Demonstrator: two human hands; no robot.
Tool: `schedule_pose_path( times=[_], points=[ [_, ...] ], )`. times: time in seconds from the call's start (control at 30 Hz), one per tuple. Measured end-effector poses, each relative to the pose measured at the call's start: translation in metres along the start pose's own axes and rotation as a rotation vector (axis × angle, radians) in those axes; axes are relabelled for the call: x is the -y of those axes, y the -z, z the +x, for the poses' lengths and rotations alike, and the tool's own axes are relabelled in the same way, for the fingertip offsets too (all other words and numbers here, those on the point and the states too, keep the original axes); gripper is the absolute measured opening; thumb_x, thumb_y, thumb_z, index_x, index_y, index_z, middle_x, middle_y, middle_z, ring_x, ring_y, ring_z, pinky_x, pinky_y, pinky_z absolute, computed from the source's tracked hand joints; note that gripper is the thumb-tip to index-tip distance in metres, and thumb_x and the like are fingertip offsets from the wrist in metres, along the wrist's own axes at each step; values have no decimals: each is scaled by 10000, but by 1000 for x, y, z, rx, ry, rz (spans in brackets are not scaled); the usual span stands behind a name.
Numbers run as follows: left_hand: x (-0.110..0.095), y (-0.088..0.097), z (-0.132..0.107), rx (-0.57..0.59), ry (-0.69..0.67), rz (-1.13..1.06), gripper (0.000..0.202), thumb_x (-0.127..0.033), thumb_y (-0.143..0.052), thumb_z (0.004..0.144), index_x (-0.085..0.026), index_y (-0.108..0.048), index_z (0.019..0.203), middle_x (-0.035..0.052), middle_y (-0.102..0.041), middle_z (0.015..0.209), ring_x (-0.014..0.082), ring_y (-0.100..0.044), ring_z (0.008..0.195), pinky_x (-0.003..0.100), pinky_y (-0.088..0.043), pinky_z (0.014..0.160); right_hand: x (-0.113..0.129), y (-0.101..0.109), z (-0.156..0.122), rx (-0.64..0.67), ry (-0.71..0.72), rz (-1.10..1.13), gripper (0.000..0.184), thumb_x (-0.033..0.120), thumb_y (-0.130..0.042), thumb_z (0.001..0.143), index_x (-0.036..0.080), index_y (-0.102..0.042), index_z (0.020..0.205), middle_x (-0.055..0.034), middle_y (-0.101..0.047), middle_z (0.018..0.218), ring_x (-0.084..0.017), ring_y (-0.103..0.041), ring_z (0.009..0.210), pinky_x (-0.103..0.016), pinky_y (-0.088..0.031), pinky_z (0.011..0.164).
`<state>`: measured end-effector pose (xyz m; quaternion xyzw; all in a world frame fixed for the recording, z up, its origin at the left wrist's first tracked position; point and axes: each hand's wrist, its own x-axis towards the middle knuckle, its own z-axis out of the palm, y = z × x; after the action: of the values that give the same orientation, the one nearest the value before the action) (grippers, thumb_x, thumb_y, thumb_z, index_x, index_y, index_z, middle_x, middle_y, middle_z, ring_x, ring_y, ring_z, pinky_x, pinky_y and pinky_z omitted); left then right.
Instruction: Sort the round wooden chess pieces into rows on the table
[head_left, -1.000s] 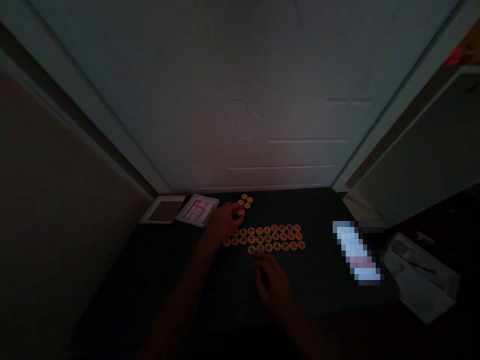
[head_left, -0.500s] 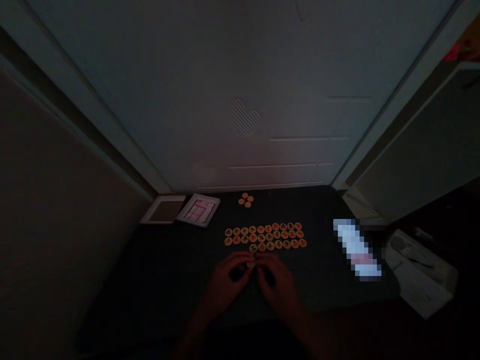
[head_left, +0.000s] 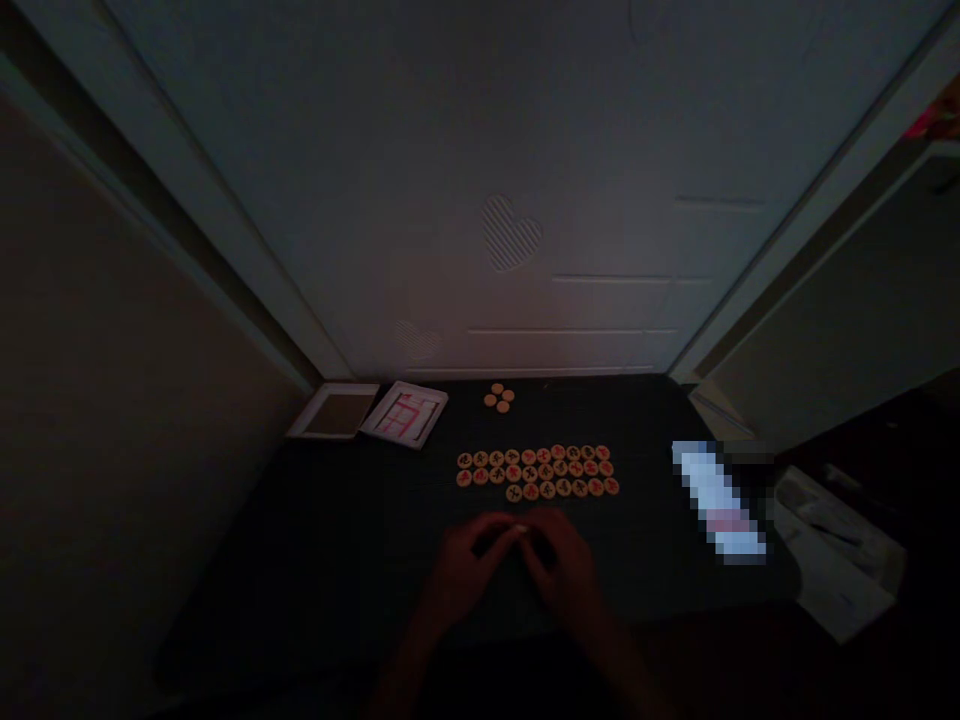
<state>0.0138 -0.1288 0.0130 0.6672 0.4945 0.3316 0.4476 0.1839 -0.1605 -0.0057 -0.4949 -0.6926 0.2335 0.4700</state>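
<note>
My left hand (head_left: 470,562) and my right hand (head_left: 561,562) meet at the fingertips just in front of rows of round xiangqi pieces. Both are closed in a pinch around one small pale xiangqi piece (head_left: 521,527), mostly hidden by the fingers. Beyond them, three rows of xiangqi pieces (head_left: 560,468) lie face up, with red and black characters. The nearest row is shorter at its left end, where a black-marked piece (head_left: 514,494) lies. Farther back sits a small cluster of several blank-looking pieces (head_left: 508,397).
Everything lies on a dark table (head_left: 337,560) against a pale door (head_left: 450,280). At the back left are an open shallow box (head_left: 298,425) and a white tray with red markings (head_left: 406,414). A bright pixelated object (head_left: 716,500) lies right; a white box (head_left: 840,560) stands beyond the edge.
My fingertips have drawn slightly back from the nearest row, and the piece between them is now at the point where both hands meet. The view has shifted a little. The laid-out pieces look unchanged.
</note>
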Motion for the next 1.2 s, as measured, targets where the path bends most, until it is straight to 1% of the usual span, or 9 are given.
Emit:
schedule_pose_path(
  times=[0.17,0.3,0.4,0.6,0.67,0.8,0.93,1.07,1.2],
  points=[
    [3,0,0,-27,-27,-5,189,-372,-618,924,-286,-750,1028,6,-795,1023,213,-746,959,327,-588,909,0,-1,0,-7,9,-25,178,205,-576,964,253,-650,1119,-52,-716,987,-197,-698,888,-320,-594,806],
    [3,0,1,-51,-32,-34,199,-366,-616,925,-259,-729,1049,19,-788,1034,207,-743,972,321,-588,910,1,0,0,-24,20,-28,212,203,-595,952,254,-646,1151,-80,-693,1080,-221,-685,999,-356,-595,870],
    [4,0,1,-38,-36,-66,201,-358,-601,940,-253,-717,1066,24,-780,1048,199,-738,982,312,-586,908,1,0,0,-29,18,-22,232,196,-601,944,255,-642,1164,-96,-672,1140,-230,-670,1064,-365,-595,890],
    [2,0,-1,-14,-45,-57,203,-368,-582,947,-254,-697,1069,39,-769,1057,203,-724,1001,342,-577,937,3,0,0,-29,24,-4,238,169,-605,924,255,-648,1142,-78,-713,1063,-221,-697,985,-359,-602,865],
    [3,-1,0,-10,-35,-90,194,-377,-602,933,-241,-680,1046,46,-770,1023,205,-732,969,346,-588,913,3,0,-1,-29,26,-7,258,165,-598,924,254,-643,1162,-77,-720,1081,-220,-701,1001,-361,-599,882],
    [6,-2,2,-33,31,-172,176,-383,-679,872,-225,-635,935,33,-773,896,205,-750,858,331,-610,810,0,-1,-5,22,60,-8,318,148,-569,937,263,-612,1231,-79,-706,1181,-220,-685,1092,-381,-575,962],
    [4,-2,3,-57,76,-172,177,-386,-701,847,-230,-618,851,11,-771,819,205,-755,803,308,-601,746,-3,-3,-6,17,62,-13,332,170,-612,924,263,-601,1242,-91,-694,1169,-228,-683,1076,-378,-594,923],
    [1,0,3,-47,61,-154,132,-360,-667,876,-233,-637,851,4,-776,839,199,-756,831,299,-591,770,-3,-3,-5,-3,42,-31,281,205,-636,924,256,-622,1200,-85,-699,1097,-225,-692,1002,-366,-609,868],
    [-1,2,2,-44,37,-168,110,-332,-644,894,-233,-671,934,17,-779,922,197,-751,896,300,-587,830,-1,-2,-5,-6,43,-24,280,201,-607,941,261,-617,1214,-78,-708,1114,-222,-694,1020,-366,-597,893]
  ],
)
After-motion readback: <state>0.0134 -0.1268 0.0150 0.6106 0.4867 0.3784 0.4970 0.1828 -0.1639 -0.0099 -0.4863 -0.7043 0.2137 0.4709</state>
